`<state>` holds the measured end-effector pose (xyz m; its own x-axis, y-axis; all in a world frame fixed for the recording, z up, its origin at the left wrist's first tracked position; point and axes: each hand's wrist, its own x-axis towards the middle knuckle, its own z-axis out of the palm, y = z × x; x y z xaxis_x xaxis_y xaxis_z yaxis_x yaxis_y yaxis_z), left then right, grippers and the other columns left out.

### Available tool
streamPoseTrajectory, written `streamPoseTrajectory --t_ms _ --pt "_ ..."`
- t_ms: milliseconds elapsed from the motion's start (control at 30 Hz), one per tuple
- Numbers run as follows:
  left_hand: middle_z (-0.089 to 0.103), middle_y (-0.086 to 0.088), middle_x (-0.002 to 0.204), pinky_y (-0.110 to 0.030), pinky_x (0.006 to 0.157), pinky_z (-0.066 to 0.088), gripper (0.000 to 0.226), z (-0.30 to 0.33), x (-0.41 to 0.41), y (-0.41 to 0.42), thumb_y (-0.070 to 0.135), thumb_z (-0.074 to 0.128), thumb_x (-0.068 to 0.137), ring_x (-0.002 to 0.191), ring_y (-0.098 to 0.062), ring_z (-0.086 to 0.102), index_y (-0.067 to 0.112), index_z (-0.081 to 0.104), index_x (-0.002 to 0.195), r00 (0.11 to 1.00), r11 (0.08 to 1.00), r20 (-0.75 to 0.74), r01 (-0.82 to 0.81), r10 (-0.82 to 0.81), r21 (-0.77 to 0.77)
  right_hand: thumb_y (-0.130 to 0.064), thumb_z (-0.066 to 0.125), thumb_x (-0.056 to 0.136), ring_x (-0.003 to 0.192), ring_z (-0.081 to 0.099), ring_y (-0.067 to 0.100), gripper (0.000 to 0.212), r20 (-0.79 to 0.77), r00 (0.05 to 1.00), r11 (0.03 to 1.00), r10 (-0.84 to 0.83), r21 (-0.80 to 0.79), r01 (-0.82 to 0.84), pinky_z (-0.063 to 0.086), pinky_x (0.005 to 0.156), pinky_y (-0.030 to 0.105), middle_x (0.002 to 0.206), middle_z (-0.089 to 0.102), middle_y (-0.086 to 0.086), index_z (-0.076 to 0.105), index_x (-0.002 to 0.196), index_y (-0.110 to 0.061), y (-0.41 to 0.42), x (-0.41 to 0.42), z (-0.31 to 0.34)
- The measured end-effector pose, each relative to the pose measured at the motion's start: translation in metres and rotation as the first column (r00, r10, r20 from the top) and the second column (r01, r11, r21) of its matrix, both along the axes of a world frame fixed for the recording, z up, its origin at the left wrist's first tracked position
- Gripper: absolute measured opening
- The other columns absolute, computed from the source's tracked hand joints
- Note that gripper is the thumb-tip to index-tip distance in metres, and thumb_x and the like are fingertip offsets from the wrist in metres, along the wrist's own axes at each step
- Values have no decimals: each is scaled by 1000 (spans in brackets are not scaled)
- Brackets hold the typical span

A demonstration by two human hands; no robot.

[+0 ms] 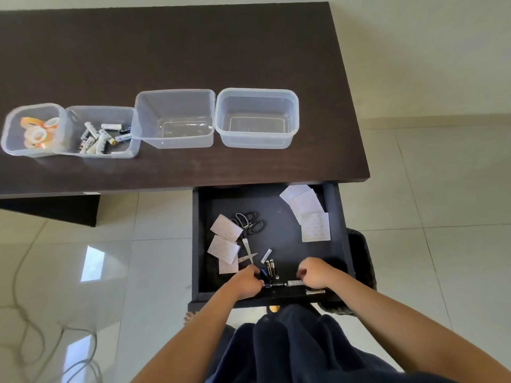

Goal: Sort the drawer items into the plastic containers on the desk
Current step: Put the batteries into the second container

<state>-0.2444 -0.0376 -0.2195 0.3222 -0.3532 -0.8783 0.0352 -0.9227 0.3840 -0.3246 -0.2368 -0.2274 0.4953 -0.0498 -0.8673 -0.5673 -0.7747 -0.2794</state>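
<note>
The open black drawer (pixel 336 217) holds black-handled scissors (pixel 247 225), several pale sticker sheets (pixel 315 226), and loose batteries (pixel 270 268) near its front. My left hand (pixel 246 283) is curled at the drawer front and pinches a dark blue battery (pixel 264 272). My right hand (pixel 315 273) is curled too, its fingertips closed on the end of a white cylindrical item (pixel 296 283). On the desk (pixel 193 51) stand a tape container (pixel 11 139), a battery container (pixel 130 153), and two empty containers (pixel 174 142) (pixel 257 140).
More sticker sheets (pixel 225 239) lie left of the scissors. A small metal piece (pixel 315 292) rests by the drawer's front wall. A dark woven basket (pixel 362 258) stands right of the drawer. Cables (pixel 25 313) trail over the tiled floor at the left.
</note>
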Motion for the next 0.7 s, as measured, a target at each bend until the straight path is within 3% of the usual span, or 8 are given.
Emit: streamPoseTrajectory --t_ms 67,200,333,400,533,700 --pt "62 -10 113 -28 85 44 34 -2 -4 0 21 52 92 100 -20 59 11 48 125 999 999 26 -26 26 -28 -2 52 84 108 61 25 33 31 999 999 31 31 -32 46 89 27 118 67 6 70 110 -11 5 2 1" --pt "56 -2 96 -31 87 48 22 -3 -3 2 10 51 90 89 -16 55 13 53 112 988 989 103 -102 112 -103 -7 52 89 103 60 22 28 145 989 1000 11 20 -14 49 87 31 116 65 3 68 110 -14 2 9 3" --pt "44 -3 118 -32 98 46 35 -5 -3 -1 9 54 88 106 -17 52 18 50 122 970 987 233 -35 72 -158 -12 53 92 108 55 20 29 388 922 1000 -9 -12 15 50 87 35 119 53 1 59 119 -19 7 24 6" --pt "41 -3 130 -33 102 43 45 -5 -4 -5 10 53 87 116 -21 48 19 46 130 953 984 302 40 14 -172 -11 53 91 115 48 20 40 448 889 995 97 -20 -99 48 89 37 125 48 -1 52 130 -22 12 36 6" --pt "31 -4 146 -38 106 39 61 -8 -6 -9 9 49 86 129 -29 39 18 33 144 937 975 325 178 -127 -133 -2 54 84 120 37 24 64 367 840 912 400 -71 -403 44 90 40 135 37 0 37 142 -23 21 46 3" --pt "31 -1 143 -42 100 45 58 -12 -6 -9 15 46 88 126 -30 40 24 36 143 925 959 277 281 -261 -34 -4 56 83 116 38 27 52 340 827 892 447 -99 -441 37 79 36 130 37 2 46 132 -20 18 32 -9"
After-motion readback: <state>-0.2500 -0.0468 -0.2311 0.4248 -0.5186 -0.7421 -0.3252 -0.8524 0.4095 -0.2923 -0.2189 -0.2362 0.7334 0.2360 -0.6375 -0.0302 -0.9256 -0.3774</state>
